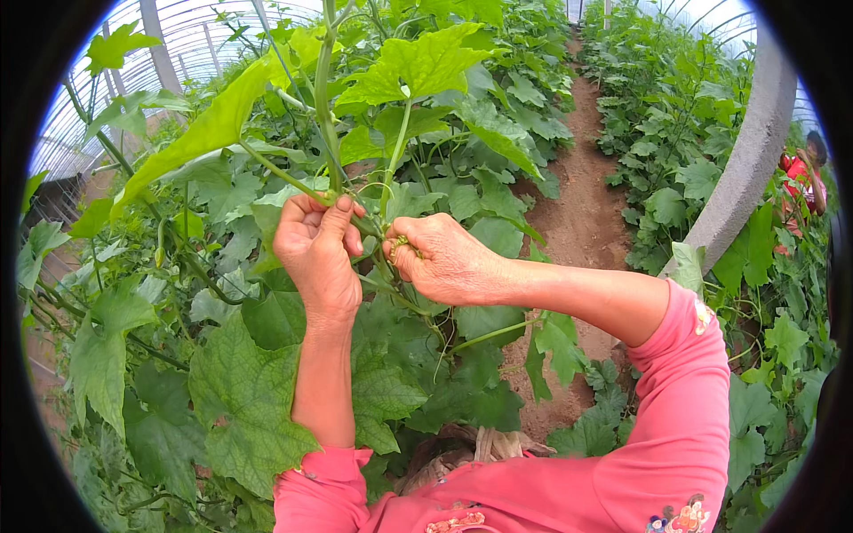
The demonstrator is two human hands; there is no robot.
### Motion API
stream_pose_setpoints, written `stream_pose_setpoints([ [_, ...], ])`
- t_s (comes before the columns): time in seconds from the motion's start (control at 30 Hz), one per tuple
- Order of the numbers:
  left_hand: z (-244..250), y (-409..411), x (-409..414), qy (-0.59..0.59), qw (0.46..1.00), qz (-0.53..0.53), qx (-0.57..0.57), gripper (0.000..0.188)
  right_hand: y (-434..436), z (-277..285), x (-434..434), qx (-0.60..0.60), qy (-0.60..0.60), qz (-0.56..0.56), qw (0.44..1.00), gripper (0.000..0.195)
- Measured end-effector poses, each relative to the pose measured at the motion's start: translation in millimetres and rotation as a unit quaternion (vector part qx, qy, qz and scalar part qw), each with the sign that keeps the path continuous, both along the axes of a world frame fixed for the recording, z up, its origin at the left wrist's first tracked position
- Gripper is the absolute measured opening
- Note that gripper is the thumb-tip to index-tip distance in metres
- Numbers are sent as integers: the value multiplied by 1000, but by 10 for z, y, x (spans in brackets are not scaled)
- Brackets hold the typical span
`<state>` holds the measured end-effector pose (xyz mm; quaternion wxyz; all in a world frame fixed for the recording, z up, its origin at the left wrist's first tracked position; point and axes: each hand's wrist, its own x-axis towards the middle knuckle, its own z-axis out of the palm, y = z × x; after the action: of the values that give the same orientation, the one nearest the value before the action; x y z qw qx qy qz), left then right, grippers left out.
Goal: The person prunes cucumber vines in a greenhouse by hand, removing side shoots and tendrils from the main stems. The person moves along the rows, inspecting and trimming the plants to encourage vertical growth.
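A thick green vine stem (326, 100) rises upright in front of me, with broad lobed leaves on long stalks. My left hand (318, 250) pinches this stem between thumb and fingers, at a joint where a leaf stalk (280, 170) branches off. Close beside it, my right hand (443, 263) is curled into a loose fist around a small yellow-green plant bit (402, 246), perhaps tendrils or buds. A thin twine (276, 43) slants down along the stem towards my fingers. Behind my hands, the lower stem is partly hidden by leaves.
Dense vines (666, 153) line both sides of a bare soil path (580, 180). A grey post (746, 153) leans at the right. Beyond it stands a person (804, 176) in red. A large leaf (246, 406) overlaps my left forearm. Arched greenhouse framing (200, 40) spans behind.
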<state>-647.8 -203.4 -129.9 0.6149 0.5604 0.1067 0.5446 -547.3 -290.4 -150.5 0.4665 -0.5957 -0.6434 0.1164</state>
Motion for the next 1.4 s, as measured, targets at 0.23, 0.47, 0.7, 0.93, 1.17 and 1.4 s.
stream_pose_setpoints([
  [0.23,-177,-1,13,93,994,53,25,16,49,16,81,1,-118,3,993,6],
  [0.47,-363,-19,17,64,997,-40,4,15,-8,131,134,2,-197,27,980,7],
  [0.7,-249,-153,137,78,996,38,19,6,46,363,173,66,-493,-83,864,14],
  [0.93,-55,-174,148,120,990,75,23,7,78,455,324,141,-513,-91,842,13],
  [1.17,-60,-163,152,166,985,34,11,9,-39,373,348,84,-452,-93,883,14],
  [1.4,-201,-92,115,170,983,64,0,10,-21,159,174,194,-504,-91,837,16],
])
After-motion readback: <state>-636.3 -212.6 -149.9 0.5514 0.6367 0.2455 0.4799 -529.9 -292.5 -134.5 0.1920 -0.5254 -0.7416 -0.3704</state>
